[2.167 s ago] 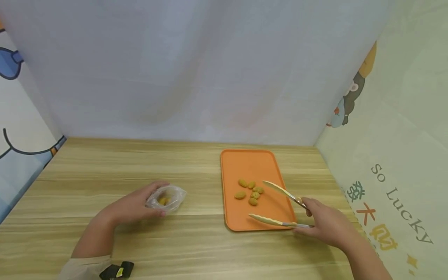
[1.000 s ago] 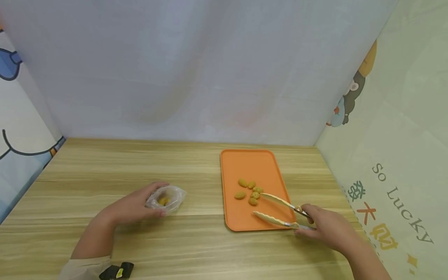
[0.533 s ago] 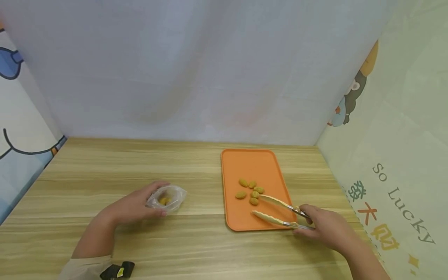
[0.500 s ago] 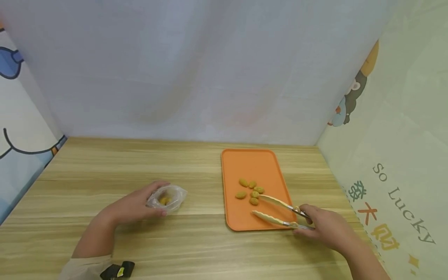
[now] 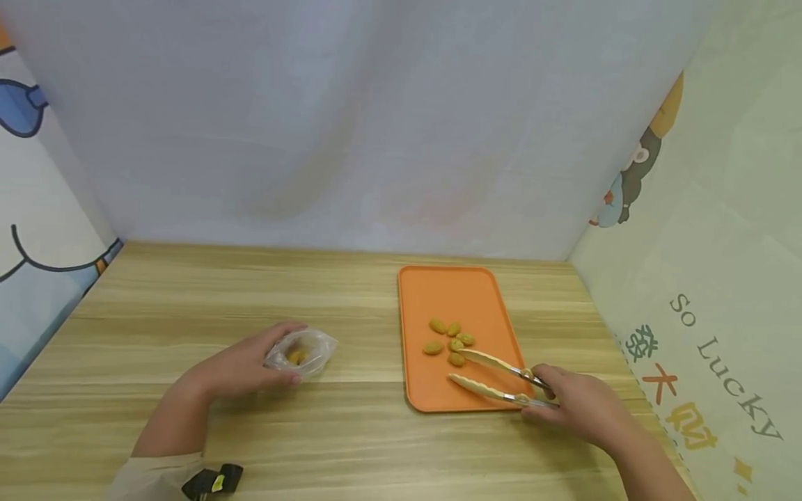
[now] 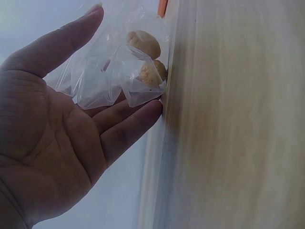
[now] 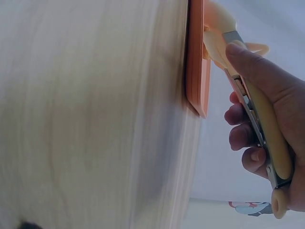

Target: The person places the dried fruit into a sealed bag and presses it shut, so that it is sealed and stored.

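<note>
My left hand [image 5: 247, 365] holds a clear plastic bag [image 5: 317, 351], thumb on one side and fingers on the other. A few yellow-brown pieces [image 6: 144, 44] lie in the bag, which stands on the table. My right hand [image 5: 579, 403] grips food tongs [image 7: 269, 129] with cream-coloured tips and metal arms. The tongs' arms are spread over the near part of an orange tray [image 5: 447, 292]. One tip meets or nearly meets a cluster of small, oval yellow-brown food pieces [image 5: 433, 348]; nothing shows between the tips.
The tray lies flat on a wood-grain table [image 5: 351, 417], right of the bag. A pale cloth [image 5: 313, 125] hangs behind the table. A printed sheet [image 5: 720, 243] borders the right side. A dark strap [image 5: 213, 481] is at the left sleeve.
The upper tong tip has come down and left to the food pieces, and the gap between the tips has narrowed. The left hand and bag stay in place. The view has shifted slightly.
</note>
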Demonstrator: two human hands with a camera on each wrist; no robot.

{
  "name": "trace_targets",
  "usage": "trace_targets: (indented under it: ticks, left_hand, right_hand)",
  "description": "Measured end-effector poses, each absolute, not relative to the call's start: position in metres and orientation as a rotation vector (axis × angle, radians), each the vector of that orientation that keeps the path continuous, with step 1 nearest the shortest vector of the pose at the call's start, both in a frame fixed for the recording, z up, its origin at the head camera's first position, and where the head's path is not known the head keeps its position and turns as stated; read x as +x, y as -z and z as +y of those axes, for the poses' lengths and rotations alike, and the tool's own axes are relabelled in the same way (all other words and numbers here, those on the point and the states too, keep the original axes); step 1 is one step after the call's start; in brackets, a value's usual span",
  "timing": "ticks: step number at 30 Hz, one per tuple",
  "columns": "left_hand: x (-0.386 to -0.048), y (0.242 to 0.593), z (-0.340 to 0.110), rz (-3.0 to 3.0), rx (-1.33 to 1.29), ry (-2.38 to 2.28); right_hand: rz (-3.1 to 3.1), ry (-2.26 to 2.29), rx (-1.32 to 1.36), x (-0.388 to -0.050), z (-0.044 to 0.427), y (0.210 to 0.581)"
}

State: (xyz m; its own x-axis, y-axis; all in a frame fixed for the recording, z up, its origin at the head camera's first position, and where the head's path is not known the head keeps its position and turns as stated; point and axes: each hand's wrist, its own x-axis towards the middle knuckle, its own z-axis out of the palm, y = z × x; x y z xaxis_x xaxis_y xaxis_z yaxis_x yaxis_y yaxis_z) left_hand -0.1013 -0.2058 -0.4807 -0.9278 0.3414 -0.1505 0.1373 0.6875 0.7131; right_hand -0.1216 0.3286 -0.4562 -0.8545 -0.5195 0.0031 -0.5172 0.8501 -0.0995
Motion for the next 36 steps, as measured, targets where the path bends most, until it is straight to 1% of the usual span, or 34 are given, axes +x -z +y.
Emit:
trace_targets:
  ticks: [36]
  left_hand:
    - [-0.1025,0.4826,-0.2060,2.631,0.403,-1.080]
  right_hand:
    - [3.017,0.070,-0.891,-0.1257,0.3242,0.4593]
